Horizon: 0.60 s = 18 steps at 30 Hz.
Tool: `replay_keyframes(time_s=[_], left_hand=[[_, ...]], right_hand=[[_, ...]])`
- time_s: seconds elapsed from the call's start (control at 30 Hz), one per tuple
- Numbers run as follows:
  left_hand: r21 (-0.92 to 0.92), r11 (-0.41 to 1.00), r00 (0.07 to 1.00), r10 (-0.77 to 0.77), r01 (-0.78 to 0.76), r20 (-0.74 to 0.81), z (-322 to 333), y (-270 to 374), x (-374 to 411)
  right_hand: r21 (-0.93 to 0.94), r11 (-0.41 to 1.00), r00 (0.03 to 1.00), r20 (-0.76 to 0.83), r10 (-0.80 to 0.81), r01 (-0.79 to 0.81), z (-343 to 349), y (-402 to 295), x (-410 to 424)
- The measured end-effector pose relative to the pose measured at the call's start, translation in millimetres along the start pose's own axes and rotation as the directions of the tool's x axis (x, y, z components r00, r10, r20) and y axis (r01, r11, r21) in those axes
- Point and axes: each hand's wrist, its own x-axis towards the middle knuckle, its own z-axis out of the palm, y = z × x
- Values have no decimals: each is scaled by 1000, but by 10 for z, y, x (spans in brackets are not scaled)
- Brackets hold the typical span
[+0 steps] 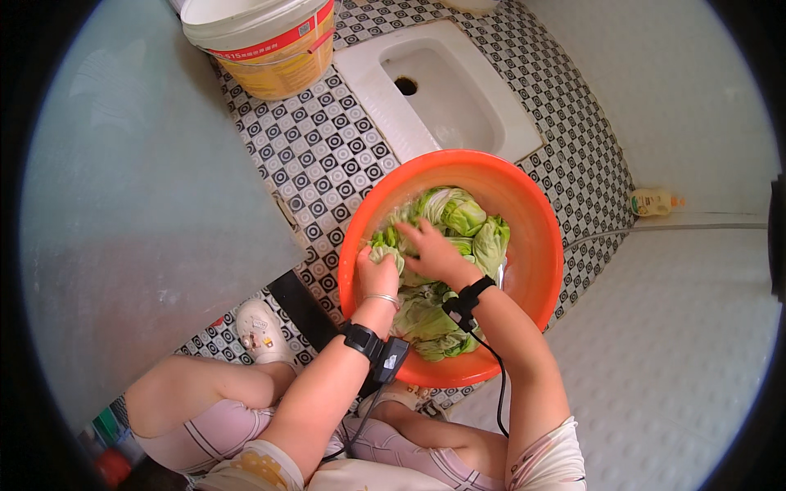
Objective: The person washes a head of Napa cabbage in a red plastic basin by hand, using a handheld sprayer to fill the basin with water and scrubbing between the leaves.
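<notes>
An orange plastic basin [540,245] stands on the floor before me with leafy green cabbage [463,215] in it. My left hand [377,276] is at the basin's left side, its fingers closed around a pale cabbage leaf [388,256]. Just to the right, my right hand [433,251] reaches over the leaves with spread fingers and nothing plainly in its grip. More wilted-looking leaves [430,319] lie below my hands. A shiny object at the basin's right inner side is mostly hidden by my right wrist.
A white squat toilet [374,92] adjoins the basin's far side. A large paint bucket [276,80] stands at the upper left. A glass-like panel [159,202] fills the left. A plastic bottle [651,202] and a grey hose [694,228] are at the right, by the wall.
</notes>
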Motion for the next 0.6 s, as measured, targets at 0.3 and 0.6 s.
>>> replay_keyframes(time_s=[0.3, 0.6], left_hand=[[-154, 935, 947, -320, 320, 29, 92, -254, -312], [-403, 634, 721, -386, 660, 575, -58, 36, -273]], right_hand=[[-32, 947, 937, -156, 312, -321, 45, 78, -25], [326, 944, 998, -27, 63, -51, -68, 2, -252]])
